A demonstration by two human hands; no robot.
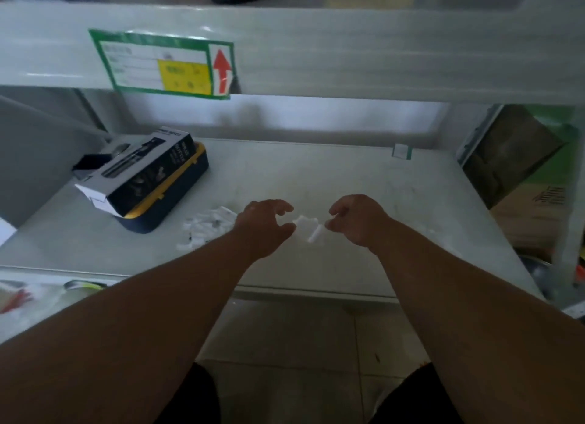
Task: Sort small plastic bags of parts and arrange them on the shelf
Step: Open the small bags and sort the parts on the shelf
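A small clear plastic bag (308, 230) with white parts inside sits just above the white shelf (348, 186), between my two hands. My left hand (266, 224) curls around its left edge with fingers and thumb apart. My right hand (354, 219) pinches the bag's right edge between thumb and fingers. A loose pile of similar small bags (205, 227) lies on the shelf just left of my left hand. The image is blurred, so the parts in the bags are not legible.
A black-and-white product box (139, 170) rests on a navy and yellow case (167, 202) at the shelf's left. The upper shelf beam carries a green label (164, 65) with a red arrow. Cardboard boxes (531, 214) stand to the right, beyond the shelf post.
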